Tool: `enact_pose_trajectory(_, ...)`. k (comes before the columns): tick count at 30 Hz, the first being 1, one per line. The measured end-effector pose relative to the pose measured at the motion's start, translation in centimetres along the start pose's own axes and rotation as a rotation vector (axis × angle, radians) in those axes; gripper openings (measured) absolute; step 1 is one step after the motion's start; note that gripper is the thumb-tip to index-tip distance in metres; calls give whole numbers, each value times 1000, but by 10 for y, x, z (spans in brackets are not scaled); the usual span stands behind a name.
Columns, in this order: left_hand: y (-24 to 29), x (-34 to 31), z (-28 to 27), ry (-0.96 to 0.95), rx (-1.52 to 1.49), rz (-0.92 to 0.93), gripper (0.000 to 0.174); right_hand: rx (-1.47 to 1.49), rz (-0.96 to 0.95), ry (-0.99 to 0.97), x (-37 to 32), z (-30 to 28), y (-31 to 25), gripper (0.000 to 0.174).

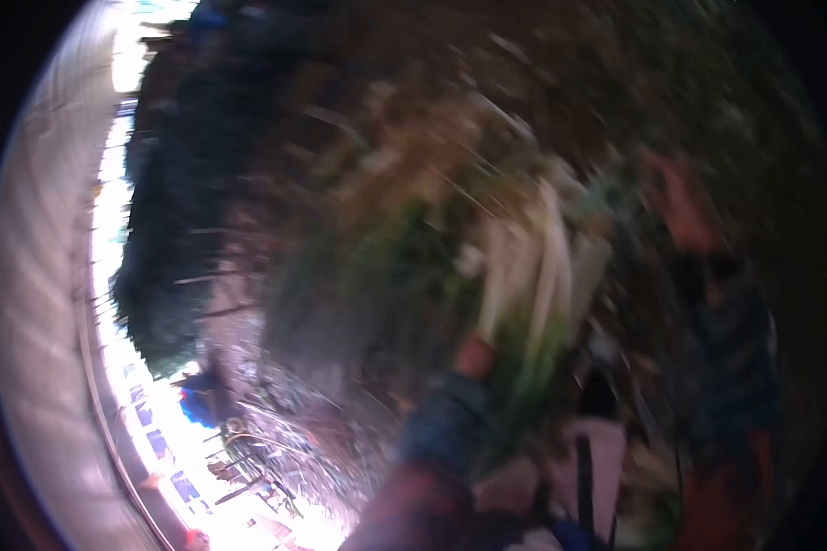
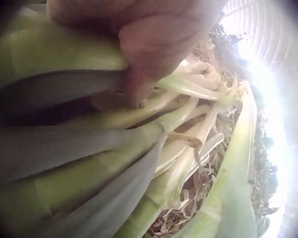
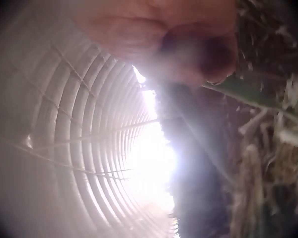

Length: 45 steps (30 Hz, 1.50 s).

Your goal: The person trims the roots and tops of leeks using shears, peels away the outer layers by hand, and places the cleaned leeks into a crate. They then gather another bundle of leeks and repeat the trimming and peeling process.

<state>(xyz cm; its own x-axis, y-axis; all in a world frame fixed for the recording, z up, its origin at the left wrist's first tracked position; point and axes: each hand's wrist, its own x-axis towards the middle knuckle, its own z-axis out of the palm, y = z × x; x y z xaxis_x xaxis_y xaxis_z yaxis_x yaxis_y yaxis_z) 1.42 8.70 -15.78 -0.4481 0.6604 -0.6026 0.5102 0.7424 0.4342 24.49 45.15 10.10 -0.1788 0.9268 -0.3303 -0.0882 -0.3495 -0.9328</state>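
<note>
A bundle of leeks [image 1: 544, 266] with long white stalks and green leaves lies at the middle of the head view, blurred by motion. My left hand [image 1: 475, 356] grips the bundle where white turns to green. In the left wrist view its thumb and fingers [image 2: 159, 44] curl over thick green leek stalks [image 2: 74, 183], and the pale ends point away. Farther right, my right hand [image 1: 678, 202] is held apart from the bundle. Close up, the fingers of the right hand [image 3: 188, 49] are curled, with a long green leaf [image 3: 253, 96] coming out at the fingertips.
Dry straw and plant scraps [image 1: 312, 432] cover the ground around the leeks. More green tops [image 1: 358, 266] lie to the left of the bundle. A ribbed, pale curved cover [image 3: 84, 129] arches over the place, with bright light at its far end.
</note>
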Motion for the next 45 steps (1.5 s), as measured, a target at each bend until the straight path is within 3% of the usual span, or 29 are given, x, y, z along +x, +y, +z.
enact_pose_trajectory(1, 8, 0, -7, 0, 19, -22, 44, -134, 6, -9, 20, -19, 19, 36)
enact_pose_trajectory(3, 18, -2, -14, -7, 10, -64, 46, -357, -184, -31, 32, -68, 81, 48)
enact_pose_trajectory(4, 19, -5, -15, -22, 1, -82, 48, -168, -37, 98, 13, -56, 92, 51)
enact_pose_trajectory(6, 8, -6, -23, -70, -88, -125, 51, -361, 3, 285, -8, -83, 175, 54)
enact_pose_trajectory(8, 26, -10, -31, -55, -59, -99, 51, -394, 172, 262, -55, -87, 254, 55)
enact_pose_trajectory(9, 34, -12, -35, -44, -38, -84, 52, -390, 120, 226, -88, -71, 259, 54)
enact_pose_trajectory(11, 36, -11, -36, -28, -5, -85, 52, -421, 370, 112, -132, -54, 308, 50)
enact_pose_trajectory(13, 37, -12, -35, -15, 6, -89, 53, -135, 434, 43, -151, -24, 283, 48)
enact_pose_trajectory(18, 70, -26, -42, 7, 47, -128, 57, -71, 513, 192, -166, 3, 313, 48)
enact_pose_trajectory(20, 89, -38, -45, -13, 101, 34, 63, -136, 514, 282, -172, 7, 330, 46)
enact_pose_trajectory(21, 89, -40, -45, -23, 126, 114, 66, -37, 561, 248, -175, 7, 335, 45)
enact_pose_trajectory(24, 71, -29, -43, -76, -97, 129, 74, 220, 671, 160, -180, 7, 351, 40)
enact_pose_trajectory(27, 62, 4, -41, -204, -490, 94, 78, 302, 652, 84, -181, 9, 368, 37)
enact_pose_trajectory(29, 68, 17, -48, -301, -538, -30, 78, 258, 533, -22, -180, 15, 378, 36)
enact_pose_trajectory(30, 72, 21, -49, -345, -565, -86, 78, 220, 567, -15, -179, 18, 371, 36)
enact_pose_trajectory(33, 77, 5, -35, -201, -265, 30, 78, 182, 699, -24, -184, 31, 333, 36)
enact_pose_trajectory(36, 108, -25, -9, 17, 56, 0, 78, -136, 349, -210, -182, 6, 361, 37)
enact_pose_trajectory(37, 115, -28, -3, 79, 110, -26, 74, -374, 214, -381, -173, -14, 364, 40)
enact_pose_trajectory(38, 120, -28, 0, 109, 117, -49, 72, -691, 146, -672, -159, -48, 384, 38)
enact_pose_trajectory(39, 124, -29, 1, 135, 125, -73, 69, -958, 251, -828, -140, -53, 356, 39)
enact_pose_trajectory(41, 127, -29, 3, 152, 150, -104, 66, -1183, 254, -797, -91, -35, 285, 40)
enact_pose_trajectory(44, 128, -27, 5, 144, 188, -114, 64, -1059, -243, -512, -33, 15, 189, 52)
enact_pose_trajectory(45, 128, -26, 4, 158, 197, -117, 65, -1106, -415, -549, -19, 43, 162, 61)
